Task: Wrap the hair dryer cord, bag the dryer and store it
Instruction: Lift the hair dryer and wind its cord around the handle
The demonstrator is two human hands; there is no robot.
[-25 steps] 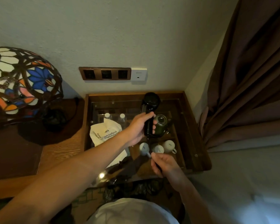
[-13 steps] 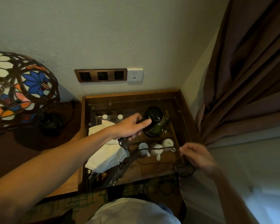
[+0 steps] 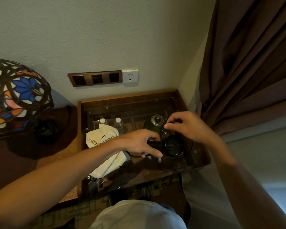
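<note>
The glass-topped wooden bench (image 3: 203, 156) carries a white bag (image 3: 104, 146); beside it, a lamp (image 3: 15, 98) stands on a darker surface.

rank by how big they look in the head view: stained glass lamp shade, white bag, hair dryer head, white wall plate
1. stained glass lamp shade, partly cut off
2. white bag, partly hidden by the arm
3. hair dryer head
4. white wall plate
Shade is nearer, so unsure.

Black hair dryer (image 3: 172, 145), white bag (image 3: 104, 147) with dark lettering, brown curtain (image 3: 248, 63), and a stained-glass lamp (image 3: 15, 95) showing blue, orange and white petals.
</note>
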